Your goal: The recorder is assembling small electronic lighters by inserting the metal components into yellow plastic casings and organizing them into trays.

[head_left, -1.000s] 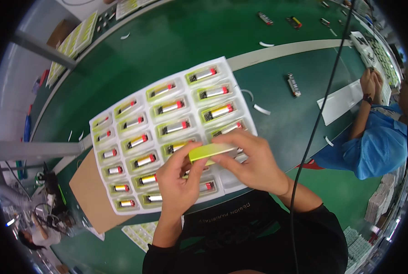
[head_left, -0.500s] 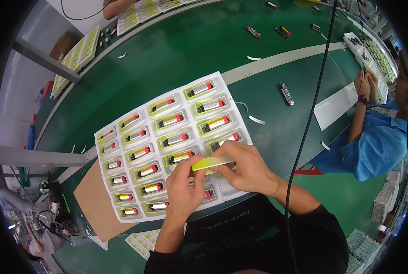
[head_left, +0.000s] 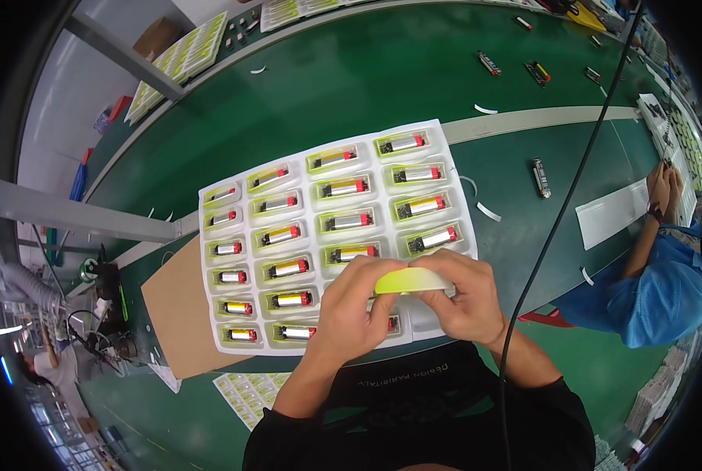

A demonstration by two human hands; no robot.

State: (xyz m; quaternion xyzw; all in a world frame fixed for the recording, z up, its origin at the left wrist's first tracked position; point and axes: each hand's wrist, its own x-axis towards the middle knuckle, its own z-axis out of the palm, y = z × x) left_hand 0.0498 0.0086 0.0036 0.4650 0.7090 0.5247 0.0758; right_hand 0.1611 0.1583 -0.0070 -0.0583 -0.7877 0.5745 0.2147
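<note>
While both hands meet over the near edge of a white blister tray (head_left: 453, 169), the left hand (head_left: 349, 310) and right hand (head_left: 465, 298) are each closed on one end of a yellow-green card (head_left: 411, 280), held flat just above the tray's lower right pockets. The tray lies on a green counter (head_left: 351, 78) and partly on a brown cardboard sheet (head_left: 174, 306). A pale stripe (head_left: 539, 122) crosses the counter; loose lighters (head_left: 541, 177) and white paper strips (head_left: 488, 212) lie scattered. At right, another person in a blue sleeve (head_left: 653, 294) works beside a white sheet (head_left: 614, 212). A black cable (head_left: 571, 188) hangs across.
</note>
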